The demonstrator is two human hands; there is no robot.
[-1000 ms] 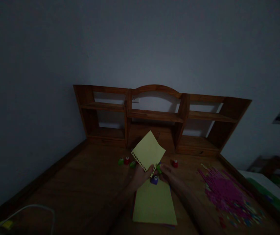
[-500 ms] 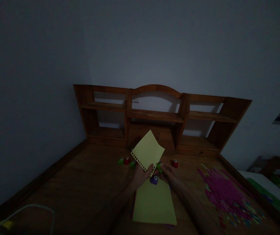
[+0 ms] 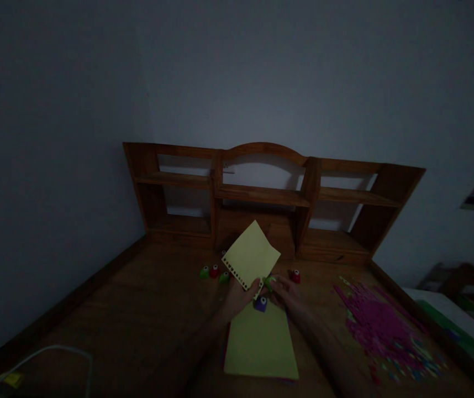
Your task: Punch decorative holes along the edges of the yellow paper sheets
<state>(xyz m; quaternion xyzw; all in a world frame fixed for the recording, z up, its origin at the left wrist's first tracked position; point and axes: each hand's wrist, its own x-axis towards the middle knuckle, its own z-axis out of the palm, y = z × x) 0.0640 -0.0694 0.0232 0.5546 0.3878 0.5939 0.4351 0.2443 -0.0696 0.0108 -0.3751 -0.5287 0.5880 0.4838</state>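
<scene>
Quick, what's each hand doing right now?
Left hand: closed, holding the yellow paper sheet.
Right hand: closed on the green punch.

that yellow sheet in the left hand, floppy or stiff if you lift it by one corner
Probably fairly stiff for paper: the yellow sheet stands up from the left hand without drooping. It looks thin and light, so a push would likely slide it. Its punched edge may tear easily.

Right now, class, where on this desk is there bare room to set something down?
Bare wood lies left of the left hand, between the small punches and the white cable. Crowded: the pink paper scraps on the right, and the yellow sheets at centre.
</scene>
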